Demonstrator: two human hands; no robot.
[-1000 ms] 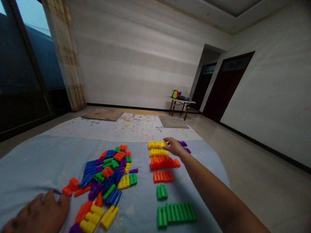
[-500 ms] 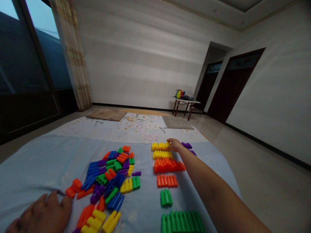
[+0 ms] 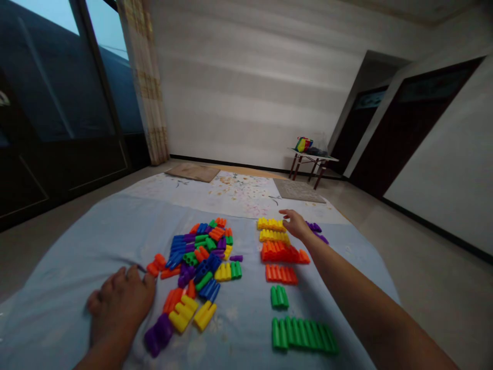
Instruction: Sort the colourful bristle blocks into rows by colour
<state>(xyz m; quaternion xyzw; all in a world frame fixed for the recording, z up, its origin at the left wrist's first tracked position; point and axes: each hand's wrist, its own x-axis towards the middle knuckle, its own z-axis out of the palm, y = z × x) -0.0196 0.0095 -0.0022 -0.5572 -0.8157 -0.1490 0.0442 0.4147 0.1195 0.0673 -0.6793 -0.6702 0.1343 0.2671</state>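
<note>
My right hand [image 3: 296,224] reaches far out beside the back row of yellow bullet-shaped plastic blocks [image 3: 269,223]. Its fingers point left and stand apart, with nothing visible between them. Nearer me lie another yellow row [image 3: 274,236], orange rows [image 3: 281,274] and green rows [image 3: 302,334]. Purple blocks [image 3: 318,231] are partly hidden behind my right wrist. My left hand [image 3: 121,300] rests palm down on the blue sheet, fingers apart, close to a few orange blocks [image 3: 156,264]. A mixed pile of coloured blocks [image 3: 204,259] lies between the hands.
The blue sheet [image 3: 234,339] meets a white flowered cloth [image 3: 239,192] farther off. A brown board [image 3: 194,172] and a grey mat [image 3: 298,190] lie at its far side. Against the back wall stands a small table [image 3: 314,155] carrying a colourful bag [image 3: 304,144].
The view has shifted, so the scene sits farther right and more of my left hand shows. My right hand has lifted off the back yellow row, its fingers now more spread.
</note>
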